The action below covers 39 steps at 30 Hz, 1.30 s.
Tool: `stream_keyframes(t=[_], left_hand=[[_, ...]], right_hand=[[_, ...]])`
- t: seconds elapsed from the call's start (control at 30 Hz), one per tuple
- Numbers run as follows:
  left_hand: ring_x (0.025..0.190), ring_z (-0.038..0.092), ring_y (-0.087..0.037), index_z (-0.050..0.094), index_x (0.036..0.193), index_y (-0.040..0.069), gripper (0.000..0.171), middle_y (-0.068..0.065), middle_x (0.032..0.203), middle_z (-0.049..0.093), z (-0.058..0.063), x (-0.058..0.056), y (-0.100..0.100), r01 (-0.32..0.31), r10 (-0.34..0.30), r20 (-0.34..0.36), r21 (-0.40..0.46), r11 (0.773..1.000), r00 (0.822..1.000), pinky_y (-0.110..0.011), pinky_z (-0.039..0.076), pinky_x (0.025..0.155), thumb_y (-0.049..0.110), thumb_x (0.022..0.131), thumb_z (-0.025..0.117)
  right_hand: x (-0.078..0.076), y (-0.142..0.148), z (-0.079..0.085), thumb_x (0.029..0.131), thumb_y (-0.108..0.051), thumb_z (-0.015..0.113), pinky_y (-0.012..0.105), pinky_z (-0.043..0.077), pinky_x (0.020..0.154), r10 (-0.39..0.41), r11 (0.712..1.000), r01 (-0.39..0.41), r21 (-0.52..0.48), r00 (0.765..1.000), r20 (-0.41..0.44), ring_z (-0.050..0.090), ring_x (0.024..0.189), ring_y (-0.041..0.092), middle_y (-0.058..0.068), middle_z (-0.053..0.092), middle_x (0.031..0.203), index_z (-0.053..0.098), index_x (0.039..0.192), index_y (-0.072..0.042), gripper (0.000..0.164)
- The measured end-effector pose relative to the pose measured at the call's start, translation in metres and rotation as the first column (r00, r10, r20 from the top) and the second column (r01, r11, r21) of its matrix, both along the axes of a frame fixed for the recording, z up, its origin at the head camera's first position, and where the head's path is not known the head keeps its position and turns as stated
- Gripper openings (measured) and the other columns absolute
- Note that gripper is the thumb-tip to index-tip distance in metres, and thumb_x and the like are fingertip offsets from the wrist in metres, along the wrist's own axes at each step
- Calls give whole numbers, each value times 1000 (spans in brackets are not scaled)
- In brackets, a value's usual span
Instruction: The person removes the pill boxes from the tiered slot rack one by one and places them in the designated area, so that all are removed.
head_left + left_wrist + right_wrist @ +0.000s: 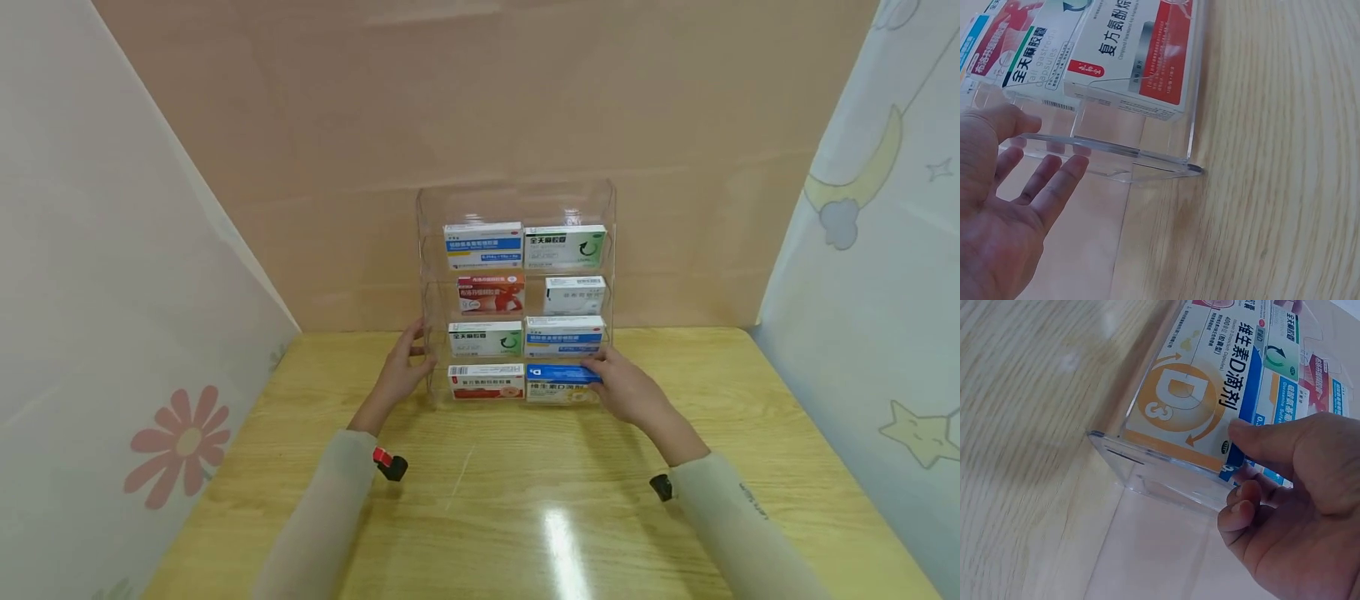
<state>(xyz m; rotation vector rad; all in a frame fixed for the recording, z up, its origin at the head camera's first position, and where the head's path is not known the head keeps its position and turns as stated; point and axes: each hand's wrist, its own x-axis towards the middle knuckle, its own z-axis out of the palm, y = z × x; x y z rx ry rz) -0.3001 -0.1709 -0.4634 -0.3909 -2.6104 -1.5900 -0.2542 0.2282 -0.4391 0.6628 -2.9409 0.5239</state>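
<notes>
A clear acrylic display rack (516, 193) stands upright on the table, with medicine boxes in pairs on its tiers. My left hand (405, 367) holds the rack's left side; in the left wrist view the thumb (1019, 122) lies at the panel's edge, the fingers against its outer side. At the bottom right tier, my right hand (630, 385) pinches the upper right corner of a blue, white and orange vitamin D drops box (1188, 403), thumb (1260, 437) over its blue edge. Beside it sits a white and red capsule box (486, 382); its front is close in the left wrist view.
Above are a blue and white box (564, 337), green and white boxes (485, 340), a red box (491, 294) and a small white box (574, 295). The wooden table (480, 483) spreads in front. A brown backdrop (480, 100) rises behind, patterned white sheets (847, 317) at the sides.
</notes>
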Motion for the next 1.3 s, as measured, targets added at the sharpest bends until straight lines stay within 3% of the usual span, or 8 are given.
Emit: stream_keyframes(t=[0.3, 0.6, 0.73, 0.97, 1.17, 1.3], left_hand=[[131, 52, -40, 26, 161, 26, 78, -16, 158, 38, 1, 2, -3, 11, -12, 14, 52, 999, 1000, -48, 57, 90, 5, 97, 65], [133, 48, -43, 22, 162, 23, 77, -19, 160, 34, 6, 6, -3, 49, -52, 33, 93, 995, 998, -46, 59, 86, 2, 99, 60], [134, 47, -44, 20, 163, 23, 76, -18, 161, 32, 5, 6, -2, 63, -68, 50, 100, 993, 996, -51, 58, 87, 4, 101, 59], [138, 42, -45, 13, 164, 20, 77, -20, 164, 26, 13, 9, 2, 53, -65, 127, 95, 994, 990, -55, 54, 94, 6, 102, 55], [136, 45, -42, 17, 163, 31, 77, -16, 163, 28, 7, 9, 0, 39, -49, 117, 86, 996, 992, -50, 56, 92, 9, 102, 58], [135, 47, -42, 18, 163, 32, 77, -16, 163, 29, 7, 10, 0, 45, -53, 111, 78, 996, 992, -49, 57, 91, 7, 102, 58]], right_hand=[[8, 0, 20, 96, -5, 66, 59, 50, 97, -9, 999, 9, -38, 1000, 14, 57, 123, 45, 24, 55, 139, 60, 136, 0, 41], [17, 8, 50, 100, -7, 61, 53, 53, 87, 9, 979, -4, -202, 1000, 25, 60, 106, 36, 21, 57, 129, 56, 140, 0, 41], [21, 12, 57, 103, -12, 58, 56, 53, 94, 37, 964, -17, -267, 997, 73, 58, 117, 39, 22, 53, 136, 53, 144, -1, 43], [22, 14, 50, 103, -17, 59, 57, 53, 94, 119, 941, -76, -329, 987, 111, 58, 114, 35, 18, 58, 127, 57, 140, -1, 41], [28, 14, 45, 102, -20, 60, 50, 53, 89, 161, 927, -94, -363, 974, 160, 58, 106, 28, 14, 61, 123, 61, 136, -3, 38], [30, 15, 37, 103, -22, 59, 44, 52, 86, 176, 918, -84, -387, 962, 209, 56, 104, 26, 11, 61, 121, 62, 135, -7, 36]])
